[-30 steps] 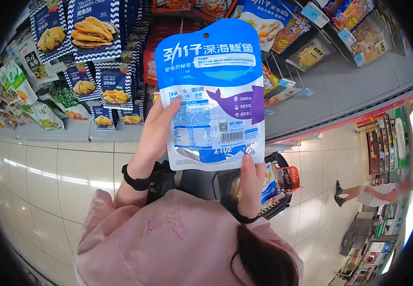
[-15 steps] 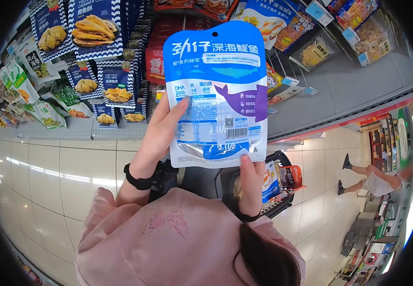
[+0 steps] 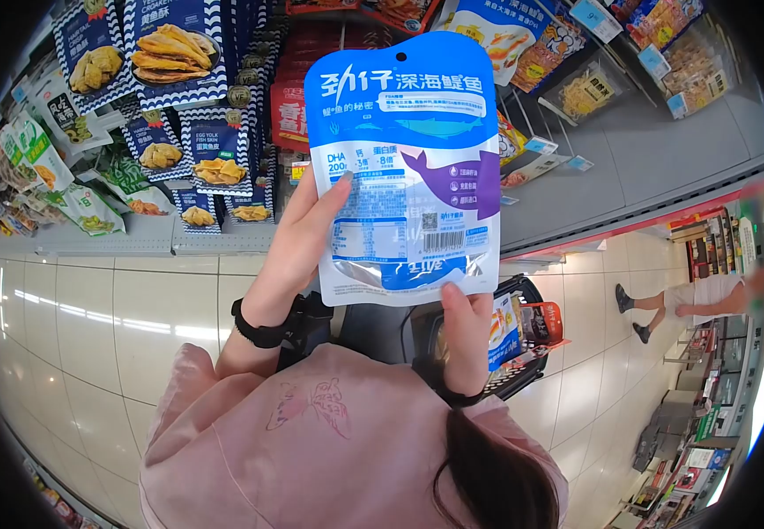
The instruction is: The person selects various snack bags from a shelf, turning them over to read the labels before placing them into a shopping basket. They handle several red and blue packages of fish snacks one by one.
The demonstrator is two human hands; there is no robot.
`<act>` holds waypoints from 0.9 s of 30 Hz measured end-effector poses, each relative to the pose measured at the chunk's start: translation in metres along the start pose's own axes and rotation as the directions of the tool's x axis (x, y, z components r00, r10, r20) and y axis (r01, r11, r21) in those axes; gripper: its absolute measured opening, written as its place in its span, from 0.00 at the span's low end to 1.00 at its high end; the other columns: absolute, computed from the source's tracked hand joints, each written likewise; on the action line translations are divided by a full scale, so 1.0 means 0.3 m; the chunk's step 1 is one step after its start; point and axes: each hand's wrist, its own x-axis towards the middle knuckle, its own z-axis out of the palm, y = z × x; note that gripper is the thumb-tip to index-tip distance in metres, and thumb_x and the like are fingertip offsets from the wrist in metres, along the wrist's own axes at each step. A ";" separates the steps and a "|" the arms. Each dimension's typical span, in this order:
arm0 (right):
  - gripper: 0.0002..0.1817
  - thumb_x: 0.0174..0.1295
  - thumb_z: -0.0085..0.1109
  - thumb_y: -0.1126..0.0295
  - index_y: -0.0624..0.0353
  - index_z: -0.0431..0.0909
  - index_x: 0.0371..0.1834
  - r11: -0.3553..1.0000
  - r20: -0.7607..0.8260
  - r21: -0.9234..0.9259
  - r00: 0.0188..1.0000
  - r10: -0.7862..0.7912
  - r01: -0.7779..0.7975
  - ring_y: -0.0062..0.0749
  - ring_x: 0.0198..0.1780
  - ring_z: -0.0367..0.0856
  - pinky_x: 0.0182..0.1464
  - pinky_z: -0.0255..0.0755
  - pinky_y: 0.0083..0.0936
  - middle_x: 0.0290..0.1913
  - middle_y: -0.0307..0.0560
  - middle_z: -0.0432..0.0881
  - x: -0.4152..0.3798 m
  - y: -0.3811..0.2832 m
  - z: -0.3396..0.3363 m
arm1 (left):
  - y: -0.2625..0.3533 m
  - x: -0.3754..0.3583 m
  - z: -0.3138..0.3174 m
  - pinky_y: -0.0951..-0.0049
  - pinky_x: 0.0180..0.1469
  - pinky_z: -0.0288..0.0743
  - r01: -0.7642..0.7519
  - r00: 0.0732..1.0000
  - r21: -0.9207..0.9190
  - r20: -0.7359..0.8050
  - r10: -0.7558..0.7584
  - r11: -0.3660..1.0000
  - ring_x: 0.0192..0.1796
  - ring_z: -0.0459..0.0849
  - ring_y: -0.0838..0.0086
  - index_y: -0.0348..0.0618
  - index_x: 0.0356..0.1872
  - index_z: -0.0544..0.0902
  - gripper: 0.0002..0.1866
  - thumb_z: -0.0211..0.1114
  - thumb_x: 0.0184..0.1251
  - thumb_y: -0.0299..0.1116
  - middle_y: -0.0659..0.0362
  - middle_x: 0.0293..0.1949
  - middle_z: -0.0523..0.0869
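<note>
The blue snack pouch (image 3: 404,167) hides most of the left hand's (image 3: 298,242) fingers and the snack shelf (image 3: 629,167) behind it, and its small print is too fine to read. The shopping basket (image 3: 523,339) is partly covered by the right hand (image 3: 463,339), and a person (image 3: 708,295) far down the aisle is blurred.

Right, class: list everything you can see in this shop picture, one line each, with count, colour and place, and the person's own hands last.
snack pouch: one, blue and white, held up at centre.
hanging snack packs: many, navy and white, rack upper left.
green packs: several, far left of rack.
shopping basket: one, black, below the pouch.
other shopper: one, white clothing, aisle at right.
floor tiles: cream, glossy.
left hand: grips pouch's left edge.
right hand: pinches pouch's bottom edge.
</note>
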 end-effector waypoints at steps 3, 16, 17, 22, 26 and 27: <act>0.23 0.52 0.53 0.79 0.65 0.62 0.53 0.999 -0.016 0.035 1.000 0.016 -0.016 0.25 0.48 0.69 0.51 0.61 0.22 0.48 0.44 0.72 0.002 -0.002 0.003 | 0.001 0.001 -0.003 0.78 0.48 0.66 0.013 1.000 -0.012 0.019 -0.013 1.000 0.49 0.72 0.77 0.37 0.57 0.60 0.21 0.48 0.64 0.32 0.57 0.49 0.72; 0.22 0.52 0.53 0.80 0.65 0.64 0.52 0.999 -0.052 0.036 0.998 0.023 -0.021 0.24 0.47 0.70 0.51 0.62 0.21 0.46 0.43 0.73 0.002 -0.010 0.003 | -0.012 0.014 -0.001 0.79 0.46 0.69 0.096 0.995 -0.099 0.025 -0.094 0.990 0.48 0.73 0.77 0.38 0.57 0.60 0.22 0.49 0.64 0.33 0.57 0.48 0.73; 0.22 0.52 0.53 0.80 0.65 0.64 0.52 0.999 -0.052 0.036 0.998 0.023 -0.022 0.24 0.47 0.70 0.51 0.62 0.21 0.46 0.43 0.73 0.001 -0.011 0.003 | -0.014 0.015 -0.001 0.79 0.46 0.69 0.097 0.995 -0.098 0.024 -0.095 0.990 0.48 0.73 0.77 0.38 0.57 0.60 0.22 0.49 0.64 0.33 0.57 0.48 0.73; 0.21 0.52 0.53 0.80 0.66 0.64 0.51 0.998 -0.041 0.031 0.998 0.054 -0.053 0.23 0.47 0.70 0.50 0.62 0.20 0.46 0.43 0.73 0.000 -0.010 -0.007 | -0.028 0.024 -0.007 0.79 0.45 0.69 0.123 0.992 -0.103 0.020 -0.121 0.987 0.48 0.73 0.77 0.38 0.57 0.59 0.22 0.49 0.64 0.33 0.57 0.48 0.72; 0.21 0.51 0.53 0.80 0.66 0.64 0.51 0.998 -0.079 0.030 0.995 0.062 -0.059 0.24 0.47 0.70 0.51 0.62 0.21 0.47 0.43 0.72 0.006 0.011 -0.017 | -0.058 0.041 -0.022 0.77 0.48 0.68 0.085 0.995 -0.039 0.063 -0.082 0.996 0.49 0.71 0.77 0.38 0.57 0.58 0.22 0.48 0.64 0.33 0.57 0.50 0.71; 0.22 0.51 0.54 0.81 0.65 0.64 0.52 0.990 -0.115 0.008 0.983 0.143 -0.143 0.25 0.48 0.70 0.51 0.62 0.22 0.47 0.43 0.72 0.002 0.017 -0.012 | -0.065 0.037 -0.017 0.76 0.50 0.66 0.052 0.996 -0.014 0.073 -0.051 0.999 0.50 0.70 0.77 0.38 0.58 0.58 0.22 0.48 0.64 0.33 0.57 0.50 0.70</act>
